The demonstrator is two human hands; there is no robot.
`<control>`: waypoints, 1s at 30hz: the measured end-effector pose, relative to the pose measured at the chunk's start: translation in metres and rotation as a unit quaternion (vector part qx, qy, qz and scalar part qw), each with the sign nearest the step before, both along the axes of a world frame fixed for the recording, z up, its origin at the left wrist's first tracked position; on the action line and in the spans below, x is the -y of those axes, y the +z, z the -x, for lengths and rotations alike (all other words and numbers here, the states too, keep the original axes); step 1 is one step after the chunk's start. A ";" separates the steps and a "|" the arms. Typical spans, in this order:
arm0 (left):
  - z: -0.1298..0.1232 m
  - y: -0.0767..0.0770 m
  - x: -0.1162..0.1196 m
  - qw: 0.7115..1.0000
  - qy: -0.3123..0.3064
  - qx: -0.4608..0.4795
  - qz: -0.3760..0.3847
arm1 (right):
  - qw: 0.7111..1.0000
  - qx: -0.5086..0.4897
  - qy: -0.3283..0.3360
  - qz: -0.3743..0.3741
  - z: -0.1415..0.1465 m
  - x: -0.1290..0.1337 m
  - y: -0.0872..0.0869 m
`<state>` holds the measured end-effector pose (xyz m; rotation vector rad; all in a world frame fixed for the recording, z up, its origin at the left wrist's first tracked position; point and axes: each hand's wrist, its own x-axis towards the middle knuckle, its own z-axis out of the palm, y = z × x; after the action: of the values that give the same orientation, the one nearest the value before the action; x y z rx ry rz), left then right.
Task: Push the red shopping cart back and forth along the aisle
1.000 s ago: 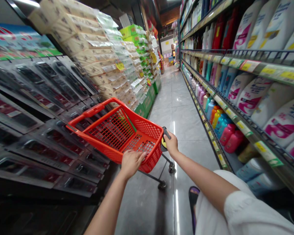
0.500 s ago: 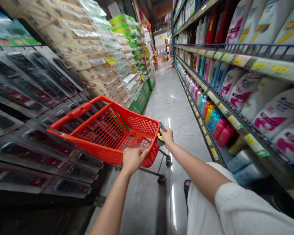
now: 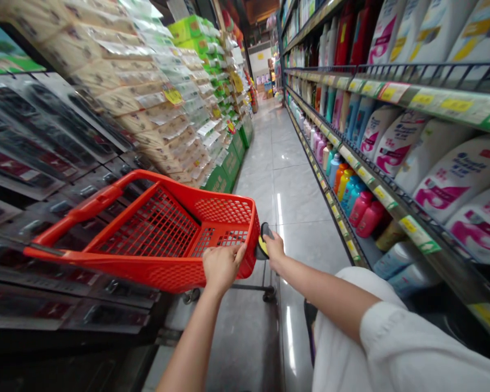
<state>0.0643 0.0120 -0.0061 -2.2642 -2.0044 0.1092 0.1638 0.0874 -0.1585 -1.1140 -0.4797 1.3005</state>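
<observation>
A red plastic shopping cart [image 3: 147, 265] with lattice sides stands across the aisle, its basket bare inside. My left hand [image 3: 222, 265] is closed over the near side rim of the basket, close to its right end. To the right of the basket, my right hand [image 3: 274, 249] is closed round a small black object with a yellow face [image 3: 263, 243]. That object is right against or just beside the cart's end wall; its exact kind is not clear. The cart's casters [image 3: 269, 294] rest on the floor.
Shelves of shampoo bottles [image 3: 449, 182] line the right side, with coloured bottles [image 3: 361, 209] low down. At left hang packaged goods [image 3: 28, 147], beside stacked tissue packs [image 3: 147, 103] and green boxes [image 3: 228, 163]. Grey tiled floor [image 3: 261, 155] runs down the aisle.
The cart has turned and shifted left and nearer, its handle end swinging toward the hanging goods. My right hand is slightly lower, still with the black and yellow object; my left hand stays on the rim.
</observation>
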 end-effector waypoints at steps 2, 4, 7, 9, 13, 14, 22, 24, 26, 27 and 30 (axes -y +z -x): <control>0.000 0.000 0.003 1.000 0.002 -0.005 0.001 | 0.999 -0.038 0.034 0.018 -0.003 -0.025 0.014; 0.000 0.000 0.005 1.000 0.001 -0.009 0.001 | 0.998 -0.018 0.036 -0.048 -0.009 -0.046 0.030; 0.000 0.000 0.007 1.000 0.003 -0.013 0.003 | 0.982 0.074 0.013 -0.173 -0.016 -0.061 0.036; 0.000 0.000 0.007 1.000 0.009 -0.018 0.005 | 0.979 0.132 0.020 -0.151 -0.015 -0.054 0.023; 0.001 -0.001 0.004 1.000 0.015 -0.026 0.005 | 0.984 0.152 0.089 -0.015 0.003 -0.016 -0.016; 0.003 -0.002 0.003 1.000 0.016 -0.027 0.003 | 0.985 0.142 0.100 0.001 0.008 -0.008 -0.020; 0.011 -0.006 0.000 0.999 0.013 -0.027 -0.018 | 0.987 0.087 0.072 -0.111 0.004 -0.037 0.037; 0.009 -0.007 -0.002 0.999 0.015 -0.026 -0.019 | 0.981 0.118 0.037 -0.147 0.000 -0.035 0.037; 0.006 -0.007 -0.004 0.999 0.018 -0.024 -0.022 | 0.980 0.165 0.016 -0.110 0.004 -0.020 0.023; 0.006 -0.008 -0.005 0.999 0.019 -0.023 -0.025 | 0.981 0.181 0.019 -0.071 0.008 -0.010 0.012; 0.005 -0.009 -0.007 0.999 0.019 -0.025 -0.031 | 0.983 0.166 0.058 0.058 0.025 0.016 -0.015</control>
<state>0.0595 0.0191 -0.0149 -2.1646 -1.9989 0.1057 0.1389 0.0715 -0.1736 -1.4278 -0.7314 1.2599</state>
